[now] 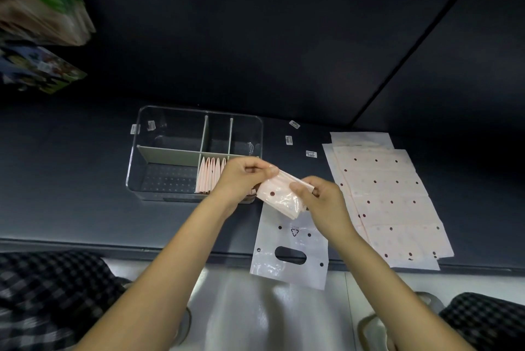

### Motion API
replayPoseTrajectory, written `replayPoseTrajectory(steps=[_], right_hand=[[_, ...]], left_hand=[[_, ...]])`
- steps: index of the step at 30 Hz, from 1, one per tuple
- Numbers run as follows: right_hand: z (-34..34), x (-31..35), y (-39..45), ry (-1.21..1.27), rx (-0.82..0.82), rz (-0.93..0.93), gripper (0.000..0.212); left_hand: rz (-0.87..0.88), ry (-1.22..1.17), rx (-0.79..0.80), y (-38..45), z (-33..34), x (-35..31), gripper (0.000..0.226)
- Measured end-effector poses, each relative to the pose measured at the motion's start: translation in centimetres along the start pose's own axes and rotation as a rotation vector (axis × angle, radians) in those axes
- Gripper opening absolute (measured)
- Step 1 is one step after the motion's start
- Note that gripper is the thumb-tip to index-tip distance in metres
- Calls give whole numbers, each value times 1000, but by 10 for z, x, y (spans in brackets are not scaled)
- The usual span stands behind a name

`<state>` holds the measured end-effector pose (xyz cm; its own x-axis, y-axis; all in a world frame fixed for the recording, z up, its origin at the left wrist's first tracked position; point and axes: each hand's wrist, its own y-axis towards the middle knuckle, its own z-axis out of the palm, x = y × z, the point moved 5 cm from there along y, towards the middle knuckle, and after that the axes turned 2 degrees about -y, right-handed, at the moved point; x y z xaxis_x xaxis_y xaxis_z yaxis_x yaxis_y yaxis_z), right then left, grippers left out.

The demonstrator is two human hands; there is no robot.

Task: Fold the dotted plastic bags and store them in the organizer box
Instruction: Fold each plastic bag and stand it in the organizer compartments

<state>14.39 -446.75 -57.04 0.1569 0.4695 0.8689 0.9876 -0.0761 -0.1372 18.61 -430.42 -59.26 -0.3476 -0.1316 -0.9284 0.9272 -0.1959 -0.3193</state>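
Dotted plastic bag (281, 194), part folded, hangs between both hands just in front of the organizer box (196, 123), its handle end trailing over the counter edge. Left hand (244, 174) pinches the upper folded edge; right hand (321, 197) pinches the lower fold, thumb on top. Folding looks midway: the next move likely calls for tucking the loose tail, then slotting it beside the folded bags (211, 174) standing in the box's near compartment. A recycling triangle shows; sticker labels (289, 140) are unreadable.
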Motion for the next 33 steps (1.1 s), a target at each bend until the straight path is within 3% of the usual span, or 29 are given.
replayPoseTrajectory(steps=[5, 7, 11, 15, 22, 25, 29, 33], right_hand=[[-7, -3, 1, -53, -6, -11, 17], [-8, -2, 0, -67, -13, -39, 4], [-11, 8, -5, -79, -79, -148, 38], [-11, 8, -1, -152, -77, -174, 22], [-11, 1, 10, -96, -58, -53, 19], [-9, 1, 11, -48, 37, -39, 14], [2, 2, 10, -114, 279, -29, 8], [3, -3, 12, -73, 240, 42, 19]], left_hand=[[-86, 32, 85, -4, 6, 7, 12], [-63, 34, 58, -5, 7, 7, 17], [-23, 32, 23, -5, 9, 7, 25], [8, 32, 19, -6, 10, 5, 19], [64, 68, 34, -3, 10, 6, 17], [105, 107, 35, 0, 9, 8, 18], [137, 204, 164, 2, 9, 9, 22], [-15, 364, 354, 4, 2, 19, 11]])
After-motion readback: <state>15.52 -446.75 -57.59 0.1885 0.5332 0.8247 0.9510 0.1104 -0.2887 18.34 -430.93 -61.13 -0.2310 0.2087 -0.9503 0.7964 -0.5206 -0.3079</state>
